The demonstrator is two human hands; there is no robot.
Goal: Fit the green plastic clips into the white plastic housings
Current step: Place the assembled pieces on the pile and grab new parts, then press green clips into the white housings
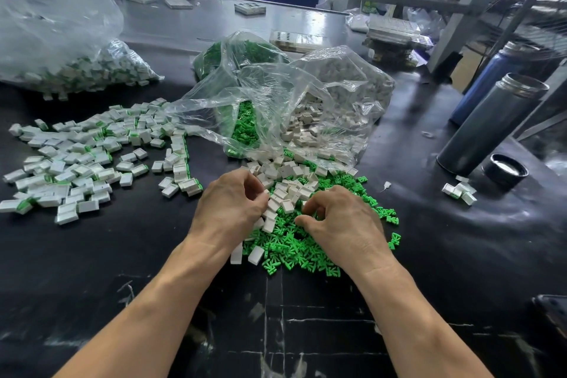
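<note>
Judging by their size, the green clips (302, 250) and white housings (287, 186), heaped together on the black table (460, 255) before two open bags, look light, stiff and slippery, best pinched by their edges. Left hand (231, 205) pinches a housing; right hand (340, 224) curls into the clips, contents hidden. No readable writing shows.
</note>
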